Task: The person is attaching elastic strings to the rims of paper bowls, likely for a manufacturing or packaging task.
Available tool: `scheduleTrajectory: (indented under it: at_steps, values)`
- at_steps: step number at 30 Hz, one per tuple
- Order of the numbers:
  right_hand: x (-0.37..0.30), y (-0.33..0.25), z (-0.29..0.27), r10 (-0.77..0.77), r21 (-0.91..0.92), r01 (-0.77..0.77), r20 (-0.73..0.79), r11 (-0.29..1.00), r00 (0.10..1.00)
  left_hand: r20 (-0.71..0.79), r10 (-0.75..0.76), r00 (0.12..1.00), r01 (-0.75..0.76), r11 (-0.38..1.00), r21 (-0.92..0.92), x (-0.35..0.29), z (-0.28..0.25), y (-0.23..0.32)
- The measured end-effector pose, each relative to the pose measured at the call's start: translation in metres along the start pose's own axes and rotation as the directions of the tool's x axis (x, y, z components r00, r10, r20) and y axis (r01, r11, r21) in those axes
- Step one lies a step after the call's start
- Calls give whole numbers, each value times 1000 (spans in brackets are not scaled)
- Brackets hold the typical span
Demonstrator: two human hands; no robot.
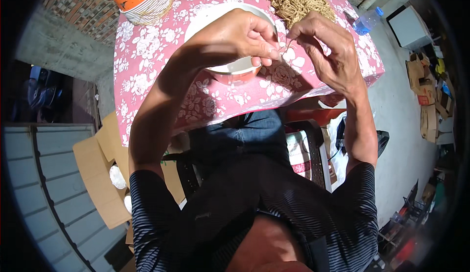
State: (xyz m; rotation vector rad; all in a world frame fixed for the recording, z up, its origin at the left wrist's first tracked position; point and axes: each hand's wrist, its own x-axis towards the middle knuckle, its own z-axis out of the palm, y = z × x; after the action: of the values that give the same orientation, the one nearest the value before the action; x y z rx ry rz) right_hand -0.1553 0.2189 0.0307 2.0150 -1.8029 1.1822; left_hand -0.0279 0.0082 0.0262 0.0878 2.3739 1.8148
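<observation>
Nearest, a thin pale strand [288,45] is pinched between the fingertips of the left hand [240,34] and the right hand [325,49], just above a white bowl [215,17]. Farther off, a heap of tan strands [299,1] is seen on the pink floral tablecloth [147,61], with a blue plastic bottle [367,21] at its right edge.

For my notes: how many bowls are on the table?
1: a white bowl under the left hand and right hand. Others may be hidden.

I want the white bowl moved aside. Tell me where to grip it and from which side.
Probably grip the white bowl at its bare far-left rim, coming from the left: the left hand and right hand hover over its near side, and the pile of thin tan strands crowds its right.
</observation>
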Motion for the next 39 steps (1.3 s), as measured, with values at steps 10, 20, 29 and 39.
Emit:
scheduleTrajectory:
  at_steps: [10, 20, 29, 39]
  values:
    - [-24, 11, 21, 154, 86, -153, -12, 985, 988, 45, 18, 999, -19, 1000, 14, 4, 1, -10]
    - [-38, -16, 46, 248, -8, -251, -115, 968, 962, 8, 6, 1000, -6, 999, -34, 4, -1, -19]
    - [-44, -18, 53, 306, 74, -299, -138, 951, 942, -58, 45, 997, -62, 930, -361, -3, 0, -18]
    - [-47, -28, 45, 603, 435, -546, 10, 716, 798, -132, -37, 991, 37, 999, 1, -12, 27, 3]
